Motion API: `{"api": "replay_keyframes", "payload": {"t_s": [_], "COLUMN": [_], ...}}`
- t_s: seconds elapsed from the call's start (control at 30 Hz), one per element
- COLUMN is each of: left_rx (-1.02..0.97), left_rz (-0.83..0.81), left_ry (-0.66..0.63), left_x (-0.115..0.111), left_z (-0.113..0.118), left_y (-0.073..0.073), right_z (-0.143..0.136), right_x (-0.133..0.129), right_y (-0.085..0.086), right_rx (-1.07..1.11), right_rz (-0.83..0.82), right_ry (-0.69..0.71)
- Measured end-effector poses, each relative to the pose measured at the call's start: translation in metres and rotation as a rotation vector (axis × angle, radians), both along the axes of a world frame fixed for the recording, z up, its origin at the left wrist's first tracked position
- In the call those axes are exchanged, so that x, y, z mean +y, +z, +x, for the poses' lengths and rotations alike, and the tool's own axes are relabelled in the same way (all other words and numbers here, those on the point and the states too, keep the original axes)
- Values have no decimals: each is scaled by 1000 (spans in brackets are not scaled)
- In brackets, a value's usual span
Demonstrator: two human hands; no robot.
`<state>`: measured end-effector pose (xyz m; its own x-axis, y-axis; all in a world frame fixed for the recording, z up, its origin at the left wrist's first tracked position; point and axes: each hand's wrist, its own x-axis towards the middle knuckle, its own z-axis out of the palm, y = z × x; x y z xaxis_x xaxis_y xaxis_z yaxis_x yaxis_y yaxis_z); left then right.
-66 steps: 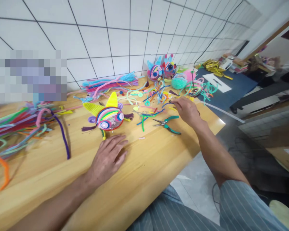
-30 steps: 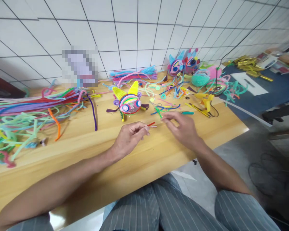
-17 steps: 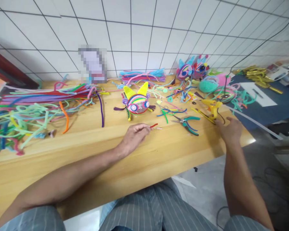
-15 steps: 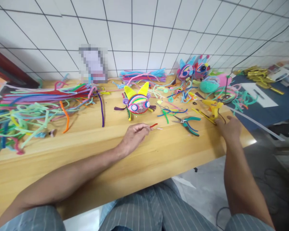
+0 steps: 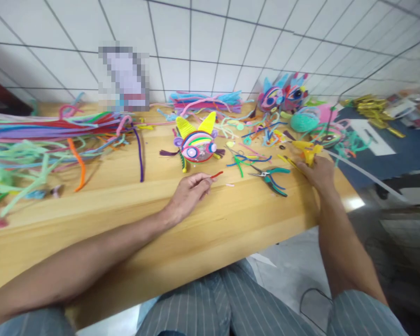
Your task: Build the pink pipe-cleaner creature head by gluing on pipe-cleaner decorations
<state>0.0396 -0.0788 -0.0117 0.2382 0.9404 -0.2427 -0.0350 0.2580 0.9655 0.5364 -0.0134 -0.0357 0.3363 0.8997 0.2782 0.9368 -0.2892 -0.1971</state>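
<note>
Pinched in the fingertips of my left hand (image 5: pixel 192 192) is a short red pipe cleaner (image 5: pixel 217 175), its free end pointing right. My right hand (image 5: pixel 318 175) is closed round the handle of a yellow hot glue gun (image 5: pixel 307 150) at the right of the table. Beyond my left hand sits a decorated mask-like figure (image 5: pixel 198 148) with yellow ears, round pink-and-blue eyes and purple tassels. Teal-handled pliers (image 5: pixel 273 176) lie between my hands, and a small pale pink scrap (image 5: pixel 230 185) lies close to my left fingertips.
Bundles of pipe cleaners (image 5: pixel 49 127) cover the left side, and another bundle (image 5: pixel 206 101) lies against the tiled wall. Two finished-looking figures (image 5: pixel 271 97) stand at the back right near a teal yarn-like ball (image 5: pixel 304 120). A black cable (image 5: pixel 378 77) hangs across the right.
My right hand has closed round the glue gun's handle, where before it was just reaching it. My left hand still holds the red pipe cleaner. The view has shifted slightly.
</note>
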Motion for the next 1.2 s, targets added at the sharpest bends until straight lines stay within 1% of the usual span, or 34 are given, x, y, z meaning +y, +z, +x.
{"api": "replay_keyframes", "payload": {"t_s": [0.1,0.2,0.27,0.33,0.37,0.4,0.43,0.5,0.57,0.63,0.67,0.73,0.87,0.93,1.0,1.07,1.13,1.2], "left_rx": [30,43,52,65,73,82,91,109,129,150,159,162,133,121,109,91,68,40], "left_rz": [-7,-5,17,51,65,74,80,88,98,104,108,127,146,133,132,140,145,152], "left_ry": [3,-20,-36,-45,-49,-53,-56,-55,-43,-26,-18,-8,0,9,10,17,23,35], "left_x": [0,0,0,-1,-1,-2,-2,-3,-3,-3,-3,-4,-4,-4,-5,-7,-8,-10], "left_z": [-2,-3,-4,-4,-4,-5,-5,-4,-4,-4,-4,-4,-4,-4,-3,-2,-1,0], "left_y": [-1,-2,-3,-4,-5,-7,-8,-10,-12,-12,-11,-10,-9,-9,-8,-7,-4,-1], "right_z": [-5,-3,-2,-6,-11,-17,-26,-49,-73,-91,-96,-100,-94,-92,-99,-115,-141,-172], "right_x": [8,10,4,-11,-21,-32,-43,-62,-72,-75,-74,-71,-69,-74,-82,-92,-99,-101], "right_y": [-1,-4,-5,-6,-7,-7,-8,-11,-13,-14,-15,-16,-15,-10,-1,10,20,27], "right_rx": [-12,-6,-7,-15,-17,-17,-13,0,-1,5,7,-3,-79,-97,-74,-13,72,165], "right_rz": [-38,-32,-11,42,82,124,161,162,53,-66,-97,-97,-21,30,93,144,152,116], "right_ry": [-48,-92,-132,-163,-147,-101,-15,230,444,571,601,615,568,520,488,532,655,783]}}
